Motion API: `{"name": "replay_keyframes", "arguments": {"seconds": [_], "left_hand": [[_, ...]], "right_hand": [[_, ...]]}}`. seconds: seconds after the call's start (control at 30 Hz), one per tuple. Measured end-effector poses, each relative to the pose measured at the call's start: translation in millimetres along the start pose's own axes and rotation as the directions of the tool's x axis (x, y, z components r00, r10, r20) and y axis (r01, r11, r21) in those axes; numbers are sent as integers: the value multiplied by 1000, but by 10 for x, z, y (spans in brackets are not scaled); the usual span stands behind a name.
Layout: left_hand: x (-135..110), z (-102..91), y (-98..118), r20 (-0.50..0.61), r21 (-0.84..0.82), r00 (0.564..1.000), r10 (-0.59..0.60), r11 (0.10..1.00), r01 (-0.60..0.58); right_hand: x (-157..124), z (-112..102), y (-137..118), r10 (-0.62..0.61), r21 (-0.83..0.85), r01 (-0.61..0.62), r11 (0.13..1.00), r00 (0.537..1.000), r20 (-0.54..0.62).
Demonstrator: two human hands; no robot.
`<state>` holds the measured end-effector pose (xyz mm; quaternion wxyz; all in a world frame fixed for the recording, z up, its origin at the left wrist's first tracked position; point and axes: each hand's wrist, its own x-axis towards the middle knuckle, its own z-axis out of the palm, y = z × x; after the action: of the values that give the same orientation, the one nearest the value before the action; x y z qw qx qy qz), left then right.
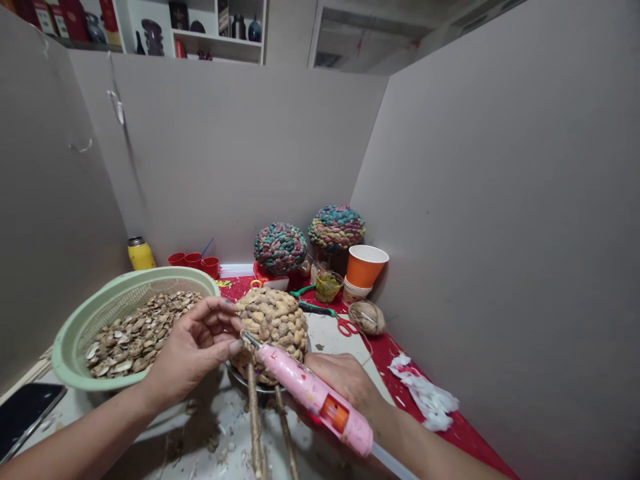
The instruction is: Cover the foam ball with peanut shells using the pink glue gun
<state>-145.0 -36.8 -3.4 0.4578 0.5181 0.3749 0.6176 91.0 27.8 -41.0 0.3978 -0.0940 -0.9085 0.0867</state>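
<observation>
My right hand point(345, 380) is wrapped round a pink hot glue gun point(305, 387), a clear glue stick trailing from its back end. Its metal nozzle meets the fingertips of my left hand point(200, 340), which are pinched together. They hold a small piece, possibly a peanut shell, mostly hidden by fingers and nozzle. Just behind the nozzle is a rounded form covered in peanut shells point(275, 320), sitting over a metal bowl whose rim shows below. Thin wooden sticks point(254, 420) extend from under it towards me.
On the left stands a green colander point(67, 353) of shell pieces, with a phone point(30, 410) nearby. Behind are red cups point(193, 260), a yellow bottle point(141, 253) and two colourful shell-covered balls point(281, 248). Red-handled scissors point(346, 325), twine point(367, 317) and an orange cup point(367, 267) lie right.
</observation>
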Motion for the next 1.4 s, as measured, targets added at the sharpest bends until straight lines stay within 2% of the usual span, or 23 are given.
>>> {"name": "replay_keyframes", "arguments": {"seconds": [0.33,0.53,0.8,1.2,1.4], "left_hand": [[-9,-5,-42,-9,39,1000,-11,999,12],[-7,-2,-28,-19,38,1000,-8,999,9],[2,19,4,-19,23,1000,18,1000,-17],[12,-33,-27,-59,32,998,39,999,-37],[21,-43,-25,-67,4,998,18,1000,-18]], "right_hand": [[7,1,28,-55,-24,55,998,999,-1],[23,-24,10,-46,0,46,999,999,1],[-5,-21,18,-60,-52,61,997,998,15],[-40,-18,13,-32,-36,33,999,999,19],[-30,-35,13,-46,-64,48,997,999,30]]}}
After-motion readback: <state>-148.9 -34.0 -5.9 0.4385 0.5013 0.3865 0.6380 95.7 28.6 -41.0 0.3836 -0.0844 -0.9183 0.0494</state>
